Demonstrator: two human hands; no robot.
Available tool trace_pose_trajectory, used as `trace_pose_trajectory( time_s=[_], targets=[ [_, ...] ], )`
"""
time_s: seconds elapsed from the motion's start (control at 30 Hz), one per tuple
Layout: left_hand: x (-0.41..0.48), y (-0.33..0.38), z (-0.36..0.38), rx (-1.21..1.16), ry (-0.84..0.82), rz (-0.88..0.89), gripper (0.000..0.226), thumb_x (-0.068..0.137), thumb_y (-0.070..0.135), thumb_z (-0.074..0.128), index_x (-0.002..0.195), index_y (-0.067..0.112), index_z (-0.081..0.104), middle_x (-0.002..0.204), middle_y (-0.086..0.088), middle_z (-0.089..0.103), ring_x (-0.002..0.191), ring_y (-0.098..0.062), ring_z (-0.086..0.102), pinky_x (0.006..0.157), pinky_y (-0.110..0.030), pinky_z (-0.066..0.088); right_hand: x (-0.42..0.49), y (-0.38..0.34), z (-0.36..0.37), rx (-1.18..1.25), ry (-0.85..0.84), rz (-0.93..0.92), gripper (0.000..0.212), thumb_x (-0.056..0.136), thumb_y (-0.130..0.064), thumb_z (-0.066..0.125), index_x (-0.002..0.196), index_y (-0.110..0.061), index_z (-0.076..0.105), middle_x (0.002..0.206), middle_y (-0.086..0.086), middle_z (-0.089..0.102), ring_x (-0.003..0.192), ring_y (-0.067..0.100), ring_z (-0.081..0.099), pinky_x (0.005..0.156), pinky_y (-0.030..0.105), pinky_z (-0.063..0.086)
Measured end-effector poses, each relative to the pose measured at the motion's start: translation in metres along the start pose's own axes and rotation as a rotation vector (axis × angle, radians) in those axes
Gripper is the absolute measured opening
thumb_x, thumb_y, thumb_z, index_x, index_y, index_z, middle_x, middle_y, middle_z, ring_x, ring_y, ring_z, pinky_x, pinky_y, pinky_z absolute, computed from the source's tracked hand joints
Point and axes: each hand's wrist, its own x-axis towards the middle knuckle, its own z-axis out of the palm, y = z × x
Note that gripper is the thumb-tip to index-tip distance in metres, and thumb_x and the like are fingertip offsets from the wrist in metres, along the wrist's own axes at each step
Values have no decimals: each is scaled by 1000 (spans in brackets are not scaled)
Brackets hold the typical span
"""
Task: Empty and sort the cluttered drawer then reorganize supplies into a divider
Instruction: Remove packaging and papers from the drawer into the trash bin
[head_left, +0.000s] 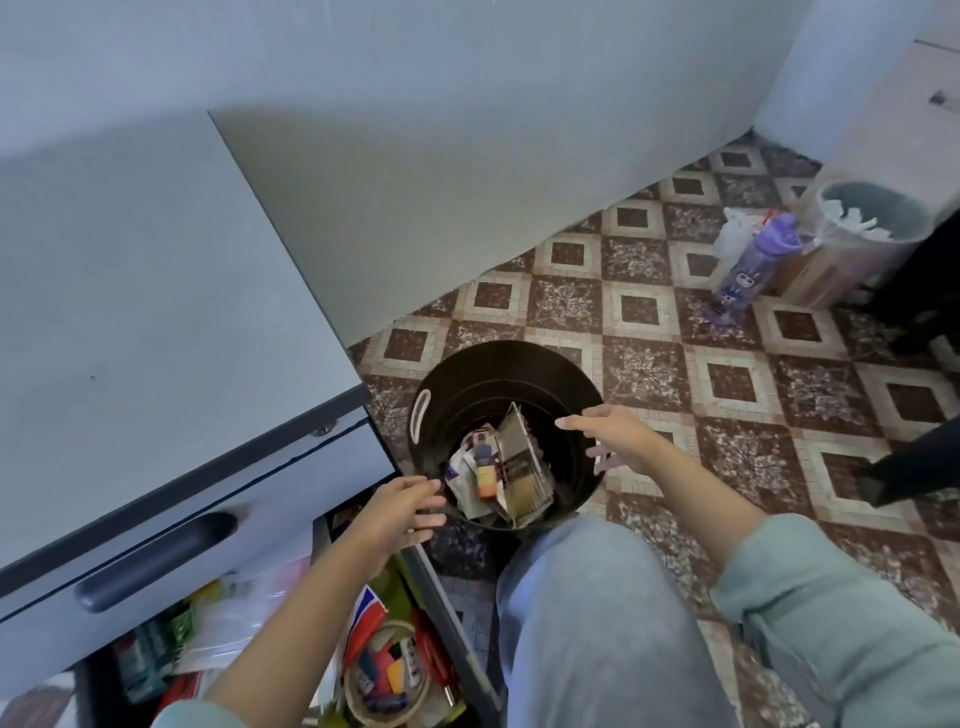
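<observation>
A black round bin stands on the tiled floor in front of my knee and holds several boxes and packets. My left hand hovers at the bin's near left rim with loosely spread fingers and holds nothing. My right hand is over the bin's right rim, fingers extended and empty. The open drawer at the bottom left is full of mixed supplies, among them a round woven basket of small colourful items.
A grey desk with a shut upper drawer and dark handle fills the left. At the far right stand a purple bottle, a lined grey waste bin and another person's dark-clad leg.
</observation>
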Motion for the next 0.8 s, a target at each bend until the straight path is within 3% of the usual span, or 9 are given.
trace_pose_trajectory(
  time_s=[0.17, 0.27, 0.4, 0.5, 0.6, 0.7, 0.8],
  targets=[
    [-26, -4, -8, -7, -6, 32, 24, 96, 26, 51, 117, 14, 53, 103, -5, 66, 92, -21, 64, 83, -32, 50, -30, -15, 9, -91, -4, -105, 60, 85, -35, 68, 134, -10, 47, 125, 11, 57, 102, 27, 62, 85, 37, 54],
    [-49, -12, -18, -21, -19, 71, 18, 96, 26, 50, 111, 16, 54, 102, -5, 67, 88, -19, 64, 82, -32, 50, -59, -31, 26, -94, -76, -183, 41, 86, -34, 66, 121, -13, 56, 118, 12, 62, 96, 26, 65, 85, 38, 55],
    [-83, -35, -40, -33, 7, 147, 21, 97, 24, 50, 112, 12, 57, 101, -6, 67, 87, -20, 63, 81, -32, 49, -109, -41, 65, -85, -201, -269, 33, 88, -28, 64, 117, -12, 59, 112, 11, 64, 89, 25, 68, 84, 38, 56],
    [-107, -63, -64, -65, 60, 189, 16, 94, 19, 54, 103, 8, 61, 96, -7, 67, 79, -16, 63, 69, -26, 50, -139, -36, 99, -108, -288, -328, 20, 91, -21, 61, 109, -12, 62, 106, 11, 67, 81, 23, 68, 73, 30, 57],
    [-130, -96, -90, -124, 130, 199, 11, 94, 15, 52, 94, 7, 60, 92, -9, 67, 76, -16, 62, 63, -23, 50, -157, -28, 134, -155, -348, -346, 21, 91, -17, 61, 110, -9, 63, 102, 12, 69, 77, 23, 68, 73, 31, 57],
    [-150, -127, -111, -207, 188, 183, 13, 97, 19, 49, 91, 11, 58, 96, -7, 68, 83, -17, 62, 73, -28, 48, -168, -14, 165, -181, -413, -336, 21, 91, -18, 61, 109, -8, 63, 99, 13, 69, 77, 25, 67, 76, 35, 56],
    [-168, -155, -126, -270, 222, 158, 14, 97, 19, 48, 92, 10, 57, 95, -5, 66, 83, -17, 62, 72, -28, 46, -173, 3, 194, -224, -452, -316, 19, 92, -18, 60, 108, -9, 64, 101, 14, 69, 77, 25, 67, 75, 35, 56]
  ],
)
